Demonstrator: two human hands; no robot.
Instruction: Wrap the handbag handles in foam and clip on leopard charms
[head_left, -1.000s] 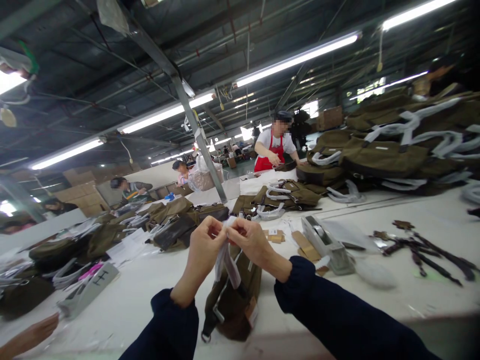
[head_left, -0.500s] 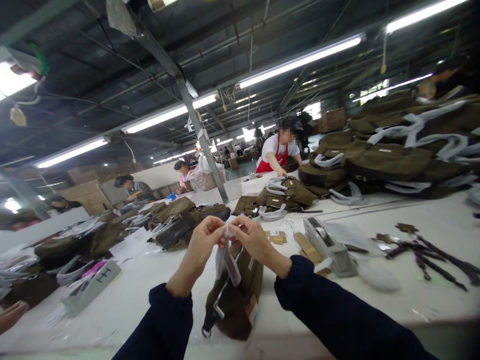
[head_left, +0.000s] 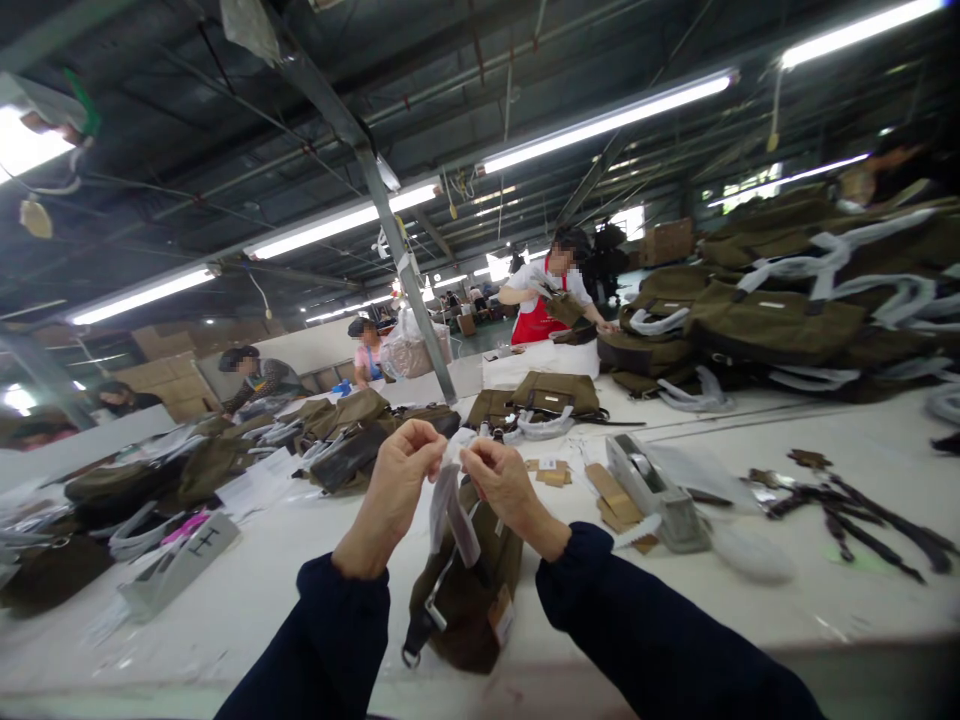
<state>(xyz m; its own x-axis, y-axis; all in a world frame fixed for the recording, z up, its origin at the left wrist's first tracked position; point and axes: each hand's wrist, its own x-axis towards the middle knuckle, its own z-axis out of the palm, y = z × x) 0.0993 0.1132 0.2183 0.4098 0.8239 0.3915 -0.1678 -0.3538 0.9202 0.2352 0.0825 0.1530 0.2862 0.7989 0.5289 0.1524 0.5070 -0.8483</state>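
Note:
An olive-green bag (head_left: pixel 469 610) stands on the white table in front of me, a brown paper tag (head_left: pixel 500 612) hanging at its side. Translucent white wrapping (head_left: pixel 454 520) covers its raised handle. My right hand (head_left: pixel 514 488) pinches the wrapping near the top of the handle between thumb and fingers. On the other side, my left hand (head_left: pixel 399 488) is closed in a pinch at the wrapping's left edge. The fingertips partly hide the wrapping there.
A grey tape dispenser (head_left: pixel 660 505) sits to the right, with dark straps (head_left: pixel 840 510) beyond. Another dispenser (head_left: pixel 180 565) stands left. Wrapped-handle bags (head_left: pixel 780 310) are piled right, more (head_left: pixel 345 440) lie left. A co-worker in a red apron (head_left: pixel 536 325) is across the table.
My fingertips have drawn slightly apart at the top of the handle. The co-worker opposite has straightened and lifted a bag off the table.

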